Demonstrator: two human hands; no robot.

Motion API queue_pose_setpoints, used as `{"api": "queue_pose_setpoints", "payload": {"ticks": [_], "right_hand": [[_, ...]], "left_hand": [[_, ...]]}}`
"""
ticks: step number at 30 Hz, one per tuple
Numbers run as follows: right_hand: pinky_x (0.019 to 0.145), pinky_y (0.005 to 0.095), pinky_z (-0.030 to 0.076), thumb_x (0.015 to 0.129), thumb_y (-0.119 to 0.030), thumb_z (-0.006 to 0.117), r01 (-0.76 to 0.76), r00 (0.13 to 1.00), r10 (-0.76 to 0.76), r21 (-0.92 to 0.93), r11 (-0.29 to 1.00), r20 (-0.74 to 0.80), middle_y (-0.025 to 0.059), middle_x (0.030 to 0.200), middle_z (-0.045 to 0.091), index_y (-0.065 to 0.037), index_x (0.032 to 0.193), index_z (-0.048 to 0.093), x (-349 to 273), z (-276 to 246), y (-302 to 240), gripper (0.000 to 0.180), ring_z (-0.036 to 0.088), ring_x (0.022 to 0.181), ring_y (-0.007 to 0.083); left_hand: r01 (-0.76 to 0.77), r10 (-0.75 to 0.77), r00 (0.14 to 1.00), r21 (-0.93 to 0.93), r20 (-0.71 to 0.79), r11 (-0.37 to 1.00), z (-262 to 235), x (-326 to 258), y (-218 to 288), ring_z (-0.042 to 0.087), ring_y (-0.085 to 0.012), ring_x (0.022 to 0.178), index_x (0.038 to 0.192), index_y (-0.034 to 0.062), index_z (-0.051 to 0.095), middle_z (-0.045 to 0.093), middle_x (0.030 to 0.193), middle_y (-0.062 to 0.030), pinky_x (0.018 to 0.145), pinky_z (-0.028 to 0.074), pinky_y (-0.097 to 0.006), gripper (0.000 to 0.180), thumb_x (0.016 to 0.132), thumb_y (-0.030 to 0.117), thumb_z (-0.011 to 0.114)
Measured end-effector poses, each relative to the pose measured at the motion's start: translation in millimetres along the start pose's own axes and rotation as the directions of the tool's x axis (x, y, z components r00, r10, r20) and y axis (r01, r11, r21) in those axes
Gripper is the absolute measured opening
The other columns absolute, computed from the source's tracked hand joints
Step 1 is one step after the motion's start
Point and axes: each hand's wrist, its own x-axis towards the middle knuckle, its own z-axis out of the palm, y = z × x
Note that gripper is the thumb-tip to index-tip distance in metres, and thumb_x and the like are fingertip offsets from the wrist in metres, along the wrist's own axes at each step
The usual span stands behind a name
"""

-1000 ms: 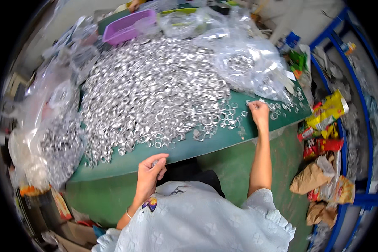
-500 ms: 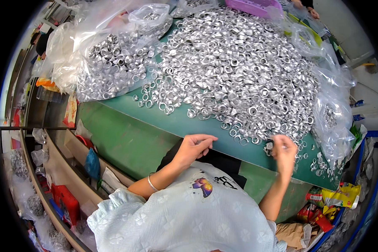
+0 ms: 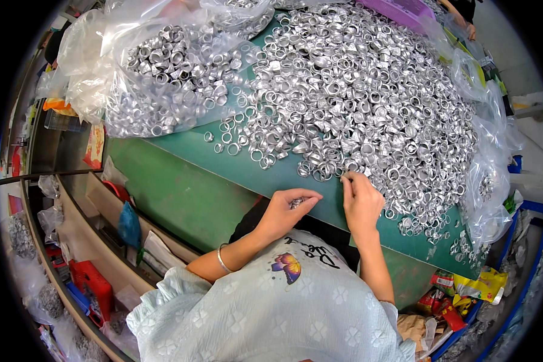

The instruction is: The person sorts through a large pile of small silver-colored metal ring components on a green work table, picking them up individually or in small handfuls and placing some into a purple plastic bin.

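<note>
A broad heap of silver metal rings covers much of the green tabletop. At the table's near edge my left hand is half curled, with a few silver rings showing in its palm, thumb and forefinger reaching forward. My right hand is at the heap's near edge, its thumb and forefinger pinched together among the outermost rings. Whatever lies between those fingertips is too small to make out. Loose rings are scattered left of the heap.
A clear plastic bag full of rings lies on the table's left side. More clear plastic lines the right edge, and a purple basket stands at the back. Coloured packets sit low on the right. Someone else's hand shows at the far right.
My right hand has moved left along the heap's near edge, closer to my left hand. My left hand has turned so that rings show in its palm. The view has shifted slightly.
</note>
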Motion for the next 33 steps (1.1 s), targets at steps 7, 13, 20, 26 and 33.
{"api": "queue_pose_setpoints", "payload": {"ticks": [7,13,20,26,33], "right_hand": [[0.043,0.0331,0.041,0.077,-0.009,0.063,0.058,0.998,-0.057,-0.173,0.983,0.009,0.0079,0.070,0.060,-0.006,0.085,0.061,1,10,-9,0.010,0.056,0.050,0.0245],[0.045,0.0352,0.042,0.077,-0.011,0.062,0.118,0.990,-0.101,-0.186,0.976,0.098,0.0075,0.066,0.058,-0.007,0.081,0.057,5,10,-5,0.008,0.056,0.052,0.0265],[0.043,0.0292,0.039,0.079,-0.009,0.062,-0.117,0.993,0.113,0.181,0.977,0.030,0.0071,0.058,0.054,-0.003,0.080,0.057,-6,-2,3,0.007,0.051,0.045,0.0172],[0.040,0.0182,0.020,0.088,-0.010,0.051,-0.593,0.742,0.293,0.794,-0.132,0.603,-0.0047,0.056,0.037,-0.001,0.090,0.053,-16,-17,0,0.009,0.028,0.044,0.0023],[0.039,0.0194,0.026,0.092,-0.018,0.045,-0.615,0.526,-0.027,0.358,-0.703,0.850,-0.0057,0.056,0.037,-0.004,0.095,0.052,-30,-19,-8,0.017,0.032,0.040,0.0049]], "left_hand": [[-0.129,0.128,0.992,0.052,0.020,0.990,6,9,-5,0.048,-0.0030,0.067,0.095,-0.0015,0.064,0.060,0.075,0.0002,0.061,0.040,-0.018,0.017,0.084,0.008,0.056],[-0.020,0.018,0.998,0.041,0.058,0.999,5,6,-6,0.055,-0.0074,0.077,0.093,-0.0022,0.063,0.065,0.084,-0.0051,0.071,0.044,-0.024,0.016,0.082,0.009,0.058],[0.025,-0.023,0.998,-0.039,0.058,0.999,5,4,0,0.041,-0.0009,0.056,0.100,0.0019,0.064,0.053,0.068,0.0034,0.048,0.033,-0.018,0.019,0.084,0.008,0.056],[-0.027,0.033,0.999,-0.138,0.037,0.990,18,14,4,0.042,-0.0021,0.061,0.106,0.0035,0.062,0.049,0.069,0.0046,0.052,0.034,-0.017,0.026,0.081,0.008,0.060],[-0.233,0.235,0.971,-0.055,0.047,0.971,22,11,11,0.045,-0.0048,0.070,0.109,0.0033,0.060,0.053,0.075,0.0019,0.068,0.040,-0.020,0.036,0.073,0.003,0.067]]}}
